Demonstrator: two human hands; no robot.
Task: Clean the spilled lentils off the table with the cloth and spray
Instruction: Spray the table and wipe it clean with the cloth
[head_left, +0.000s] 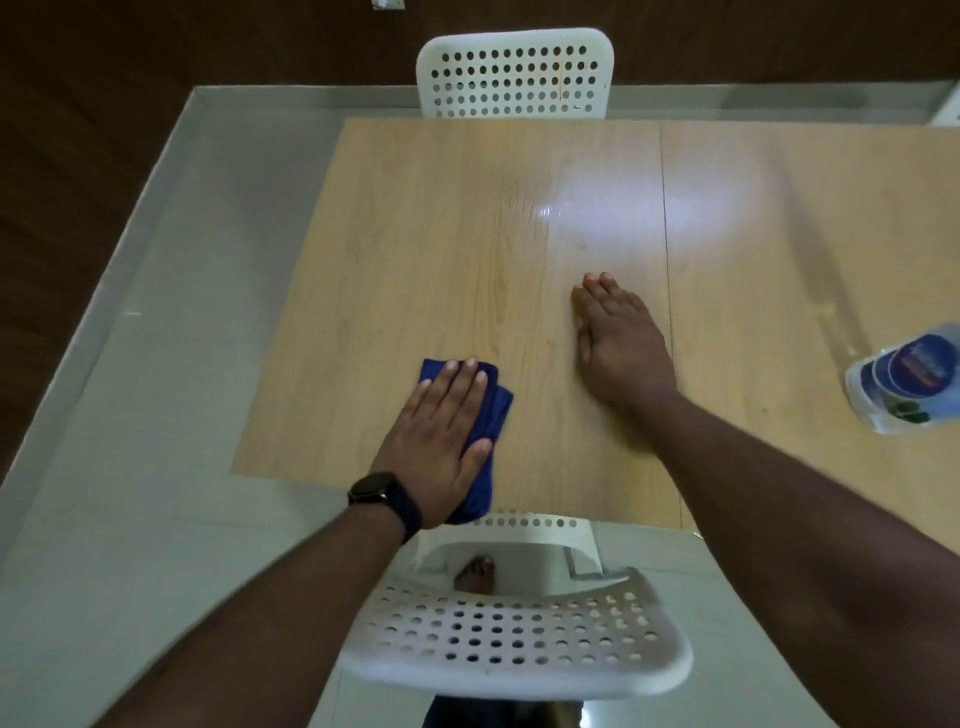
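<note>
The cloth (480, 415), dark blue and folded, lies on the table (415, 249) near its front edge, left of centre. The left hand (441, 447) presses it flat, fingers straight and together, palm down; a dark watch (384, 501) sits on that wrist. The right hand (618, 343) rests on the bare wood to the right of the cloth, also flat with straight fingers, holding nothing. The spray bottle (906, 379) lies at the right edge of the view, well apart from both hands.

No lentils can be made out on the surface. A small yellowish speck shows between the two hands, too small to identify. A sheen near the middle of the table may be lamp glare or moisture; which one cannot be told.

The step in hand appears to be wiping, probably late in the task. To do it well, the person should keep the palm spread over the cloth so pressure stays even, draw it in overlapping straight passes toward one edge, and cover the seam (667, 260) in the tabletop, where residue could lodge. The free hand should brace on an area not yet wiped.

A white perforated chair (514, 639) stands at the near edge and a second chair (514, 78) at the far edge.
</note>
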